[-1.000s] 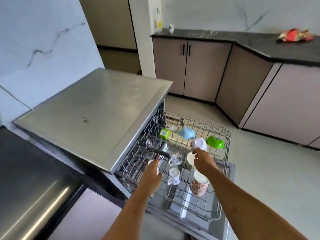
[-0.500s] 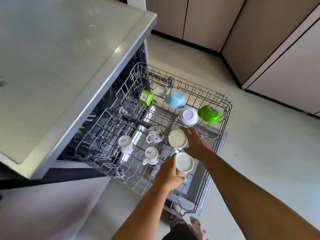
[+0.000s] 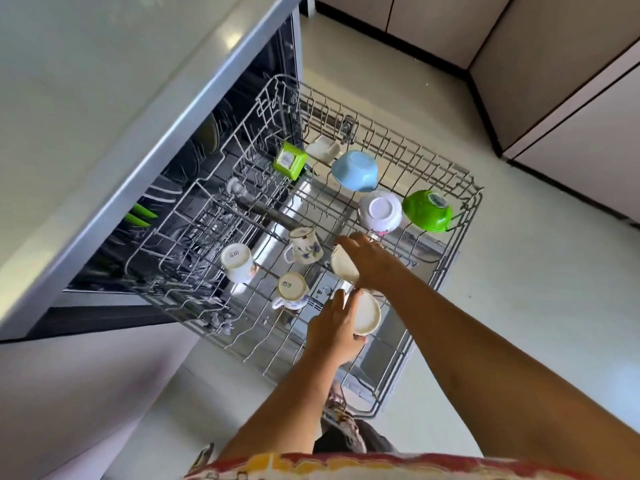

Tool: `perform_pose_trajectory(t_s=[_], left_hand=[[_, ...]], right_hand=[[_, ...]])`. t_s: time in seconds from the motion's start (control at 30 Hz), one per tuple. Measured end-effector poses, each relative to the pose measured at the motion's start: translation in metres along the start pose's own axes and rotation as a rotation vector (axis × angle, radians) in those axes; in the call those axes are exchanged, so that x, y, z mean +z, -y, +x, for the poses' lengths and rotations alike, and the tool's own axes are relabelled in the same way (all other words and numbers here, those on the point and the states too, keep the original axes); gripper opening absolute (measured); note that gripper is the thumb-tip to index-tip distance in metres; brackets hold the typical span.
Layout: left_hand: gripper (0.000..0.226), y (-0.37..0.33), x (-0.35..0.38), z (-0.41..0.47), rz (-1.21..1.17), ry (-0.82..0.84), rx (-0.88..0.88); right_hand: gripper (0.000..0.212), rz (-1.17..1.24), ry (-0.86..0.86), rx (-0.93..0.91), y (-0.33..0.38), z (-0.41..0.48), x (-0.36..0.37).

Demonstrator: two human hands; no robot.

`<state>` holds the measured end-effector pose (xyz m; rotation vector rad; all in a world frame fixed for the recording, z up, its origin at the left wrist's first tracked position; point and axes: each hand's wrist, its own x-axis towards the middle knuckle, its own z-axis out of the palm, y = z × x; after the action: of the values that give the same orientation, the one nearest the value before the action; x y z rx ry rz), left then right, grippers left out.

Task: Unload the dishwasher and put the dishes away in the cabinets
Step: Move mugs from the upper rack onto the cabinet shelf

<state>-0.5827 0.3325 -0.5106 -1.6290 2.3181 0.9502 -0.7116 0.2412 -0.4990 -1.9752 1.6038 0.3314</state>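
Fingers (image 3: pixel 341 301) of the left hand (image 3: pixel 334 329) are curling round the left wall of the near cup (image 3: pixel 367 315), gripping it from the near-left side. Fingers (image 3: pixel 348 241) of the right hand (image 3: pixel 372 263) are lying curved over the far cup (image 3: pixel 343 266) and holding it from the right. The right thumb is hidden, so the firmness of that grip cannot be told.

Both cups are sitting base-up in the near right part of the upper rack (image 3: pixel 465 216), which is standing pulled out of the dishwasher (image 3: pixel 145 98). The cups are standing just beside each other on a near-to-far line. Whether they are touching cannot be told.

Governing relation: each cup's long axis is running roughly upright, mouth down over the rack wires. Each hand is already sitting on the cup nearer to it, so no reach is remaining. In judgement, the coming move is calling for a pull upward along that axis before any sideways travel. The left hand would be clearing toward the near left and the right hand toward the right, to avoid knocking the cups together.

Neighbours to watch: the floral mug (image 3: pixel 306 245) is standing just left of the far cup, and the white bowl (image 3: pixel 379 211) is lying just beyond the right fingers. The cabinets (image 3: pixel 554 81) are standing at the far right, well apart from the rack.
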Motion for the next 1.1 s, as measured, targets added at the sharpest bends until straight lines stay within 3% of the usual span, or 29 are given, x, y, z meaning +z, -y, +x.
perform_pose_trajectory(t_s=[0.23, 0.4, 0.5, 0.67, 0.83, 0.97, 1.1], left_hand=[[0.095, 0.011, -0.004, -0.016, -0.023, -0.095, 0.054], [0.09, 0.017, -0.02, -0.044, -0.164, -0.181, -0.053], [0.089, 0.032, -0.035, -0.062, -0.368, -0.287, -0.1], [0.089, 0.064, -0.062, -0.102, -0.913, -0.46, -0.142], [0.075, 0.087, -0.085, -0.178, -1.184, -0.646, -0.099], [0.055, 0.101, -0.101, -0.266, -1.247, -0.88, -0.149], [0.066, 0.112, -0.123, -0.361, -1.417, -1.083, -0.143]], right_hand=[[0.102, -0.116, -0.022, -0.055, 0.0, -0.008, -0.015], [0.095, 0.116, -0.125, 0.05, 0.004, -0.033, -0.029], [0.095, 0.339, -0.242, 0.19, 0.004, -0.054, -0.032], [0.086, 0.683, -0.38, 0.428, 0.021, -0.095, -0.019], [0.105, 1.053, -0.439, 0.405, 0.082, -0.133, -0.004], [0.074, 1.44, -0.414, 0.289, 0.16, -0.165, -0.007], [0.056, 1.636, -0.316, 0.041, 0.242, -0.197, -0.019]])
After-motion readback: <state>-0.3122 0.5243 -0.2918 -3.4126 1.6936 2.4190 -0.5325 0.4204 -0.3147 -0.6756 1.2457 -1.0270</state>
